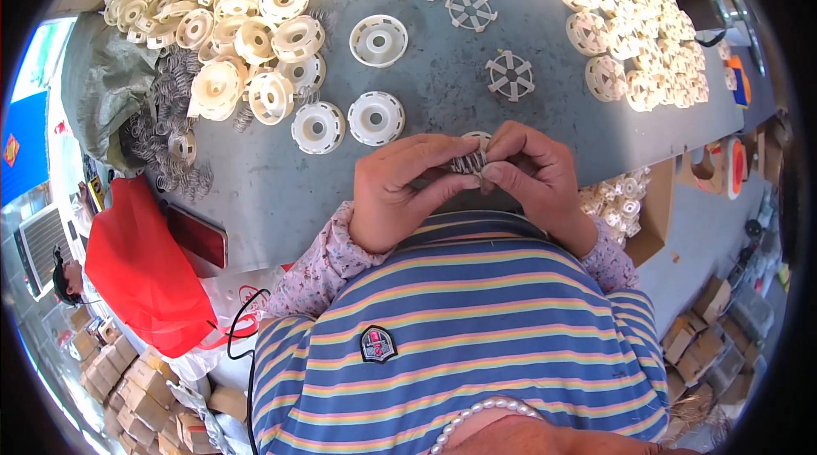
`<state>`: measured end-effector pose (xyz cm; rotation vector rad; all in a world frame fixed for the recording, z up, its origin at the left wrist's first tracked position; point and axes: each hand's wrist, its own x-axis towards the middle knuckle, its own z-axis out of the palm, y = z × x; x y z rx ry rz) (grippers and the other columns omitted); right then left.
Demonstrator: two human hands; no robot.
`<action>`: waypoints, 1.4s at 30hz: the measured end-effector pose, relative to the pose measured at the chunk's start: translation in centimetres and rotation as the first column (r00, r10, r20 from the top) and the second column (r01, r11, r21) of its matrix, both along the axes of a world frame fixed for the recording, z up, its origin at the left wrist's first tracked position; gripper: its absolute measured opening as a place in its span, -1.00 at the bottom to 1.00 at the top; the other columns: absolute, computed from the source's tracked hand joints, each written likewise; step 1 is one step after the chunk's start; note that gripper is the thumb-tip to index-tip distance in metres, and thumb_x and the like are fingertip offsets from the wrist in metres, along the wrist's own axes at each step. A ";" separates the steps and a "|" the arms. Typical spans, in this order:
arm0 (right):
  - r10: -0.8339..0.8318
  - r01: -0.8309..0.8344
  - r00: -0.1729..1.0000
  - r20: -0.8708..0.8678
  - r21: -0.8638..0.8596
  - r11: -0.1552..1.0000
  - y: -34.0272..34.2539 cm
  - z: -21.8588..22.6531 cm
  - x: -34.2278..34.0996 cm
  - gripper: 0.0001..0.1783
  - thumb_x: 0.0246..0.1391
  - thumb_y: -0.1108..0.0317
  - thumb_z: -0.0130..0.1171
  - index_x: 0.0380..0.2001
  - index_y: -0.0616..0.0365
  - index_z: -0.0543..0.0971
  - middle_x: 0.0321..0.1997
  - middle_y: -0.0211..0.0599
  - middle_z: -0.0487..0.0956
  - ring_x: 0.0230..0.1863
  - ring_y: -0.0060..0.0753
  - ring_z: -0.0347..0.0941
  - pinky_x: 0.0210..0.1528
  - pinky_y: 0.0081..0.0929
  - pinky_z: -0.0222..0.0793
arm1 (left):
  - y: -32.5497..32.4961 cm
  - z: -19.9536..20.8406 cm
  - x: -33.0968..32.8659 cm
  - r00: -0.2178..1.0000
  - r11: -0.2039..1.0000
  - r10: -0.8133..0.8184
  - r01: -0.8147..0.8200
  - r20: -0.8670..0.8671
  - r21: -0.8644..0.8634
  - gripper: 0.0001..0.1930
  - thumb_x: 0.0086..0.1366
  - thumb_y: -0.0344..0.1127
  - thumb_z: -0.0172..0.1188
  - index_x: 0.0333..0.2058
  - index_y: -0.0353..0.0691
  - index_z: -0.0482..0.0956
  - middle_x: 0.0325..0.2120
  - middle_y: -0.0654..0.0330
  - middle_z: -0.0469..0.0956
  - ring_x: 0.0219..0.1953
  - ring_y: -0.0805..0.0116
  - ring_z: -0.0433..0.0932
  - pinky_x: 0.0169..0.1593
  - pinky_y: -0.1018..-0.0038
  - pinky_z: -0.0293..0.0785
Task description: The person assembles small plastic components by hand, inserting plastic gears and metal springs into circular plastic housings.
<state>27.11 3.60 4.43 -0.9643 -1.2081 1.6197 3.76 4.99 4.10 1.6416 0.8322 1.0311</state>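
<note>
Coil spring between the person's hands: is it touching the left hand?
Touching. The head view shows the coil spring pinched between the thumb and index finger of the left hand.

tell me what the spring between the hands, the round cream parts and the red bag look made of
Spring: likely metal wire, dull grey, judging by its thin, round coils.
Round cream parts: probably moulded plastic, smooth with a slight sheen; their repeated identical slots and rims suggest moulding.
Red bag: perhaps fabric, mostly matte, with soft folds; thin plastic isn't ruled out.
</note>
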 end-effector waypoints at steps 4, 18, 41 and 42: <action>-0.058 0.006 0.988 0.145 0.337 0.941 0.5 -0.7 0.2 -0.85 0.29 0.51 0.42 -0.17 0.26 0.62 -0.19 -0.28 0.59 -0.13 -0.43 0.59 -0.13 -0.52 0.51 | -1.1 -0.8 0.8 0.966 0.859 0.075 0.063 0.248 -0.508 -0.72 0.47 -0.42 0.38 0.09 -0.38 0.70 -0.25 0.13 0.78 -0.24 0.34 0.77 -0.16 0.47 0.77; -0.145 -0.141 0.792 0.592 0.409 0.902 -0.1 -0.7 2.3 -0.61 0.10 0.49 0.54 0.00 0.12 0.67 -0.04 -0.22 0.71 -0.11 -0.14 0.70 0.00 -0.30 0.63 | -0.4 -1.1 -3.7 0.960 0.791 0.155 0.020 0.232 -0.611 -0.62 0.48 -0.64 0.22 0.21 -0.28 0.49 0.14 0.12 0.60 0.05 0.42 0.68 0.00 0.47 0.71; -0.288 -0.146 0.508 0.812 0.411 0.900 4.6 -1.4 7.2 -0.32 0.00 0.36 0.54 0.25 0.07 0.62 0.19 -0.20 0.59 0.06 -0.12 0.60 0.12 -0.26 0.57 | -0.2 -1.9 -3.7 0.754 0.825 0.537 -0.376 -0.379 0.422 -0.56 0.11 -0.47 0.57 0.01 -0.21 0.75 0.03 0.06 0.74 0.00 0.14 0.68 -0.05 0.30 0.64; -0.274 -0.110 0.516 0.811 0.380 0.918 4.1 -1.1 7.3 -0.32 -0.01 0.39 0.53 0.24 0.08 0.62 0.17 -0.21 0.58 0.00 -0.19 0.59 0.05 -0.30 0.57 | -0.6 -2.1 -2.9 0.874 0.913 0.355 -0.247 -0.332 0.325 -0.40 0.08 -0.40 0.64 0.14 -0.20 0.69 0.15 0.05 0.66 -0.13 0.19 0.70 -0.22 0.39 0.65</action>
